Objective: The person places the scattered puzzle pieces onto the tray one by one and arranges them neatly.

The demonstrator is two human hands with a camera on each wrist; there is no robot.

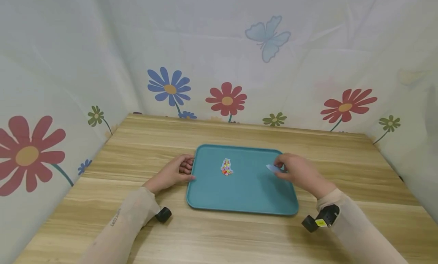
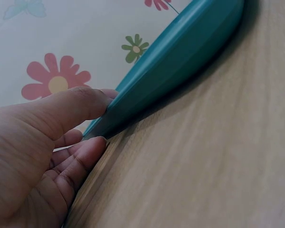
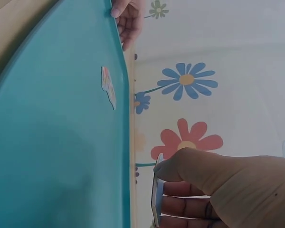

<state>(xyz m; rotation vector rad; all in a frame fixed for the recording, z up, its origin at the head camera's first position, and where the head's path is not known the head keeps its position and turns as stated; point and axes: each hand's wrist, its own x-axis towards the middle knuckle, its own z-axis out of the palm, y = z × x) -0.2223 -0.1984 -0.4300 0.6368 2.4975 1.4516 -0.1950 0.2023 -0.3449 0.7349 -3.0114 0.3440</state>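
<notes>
A teal tray (image 1: 246, 195) lies on the wooden table, its left rim held by my left hand (image 1: 174, 170). In the left wrist view the thumb (image 2: 88, 102) rests on the rim while the other fingers curl in under the tray's side. Over the tray's right part, my right hand (image 1: 301, 172) pinches a small, flat light-blue piece (image 1: 272, 168) between thumb and fingers. The right wrist view shows this piece (image 3: 156, 194) nearly edge-on, with a thin pale edge. On the tray, left of its middle, sits a flat, irregularly shaped piece (image 1: 226, 167) with a multicoloured pattern.
Wooden tabletop (image 1: 232, 237) surrounds the tray on all sides. A white cloth backdrop (image 1: 205, 39) with printed flowers and a butterfly rises behind the table and along both sides. Each wrist carries a small black camera, such as the left one (image 1: 163, 215).
</notes>
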